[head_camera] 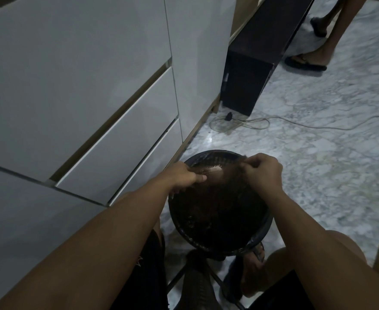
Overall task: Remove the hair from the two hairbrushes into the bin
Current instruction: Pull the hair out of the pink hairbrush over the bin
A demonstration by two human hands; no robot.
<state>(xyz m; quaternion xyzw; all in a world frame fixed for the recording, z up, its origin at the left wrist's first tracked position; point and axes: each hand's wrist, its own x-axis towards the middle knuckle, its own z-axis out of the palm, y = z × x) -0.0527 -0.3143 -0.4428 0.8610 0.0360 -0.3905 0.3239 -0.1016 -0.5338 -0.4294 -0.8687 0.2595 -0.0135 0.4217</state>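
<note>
A round dark bin (219, 240) stands on the marble floor between my knees. Above its far rim my left hand (185, 179) grips a hairbrush (210, 172), whose pale bristle pad faces up. My right hand (263, 172) is just right of the brush, fingers pinched on a dark tuft of hair (235, 175) that stretches from the bristles. The bin's inside is dark and what lies in it is hard to make out. Only one brush shows.
White cabinet drawers (121, 135) run along the left. A dark speaker-like box (244, 86) stands on the floor behind, with a pale cable (240, 124) looped beside it. Another person's sandalled feet (305, 61) are at the top right. A black stool frame (177, 278) sits below me.
</note>
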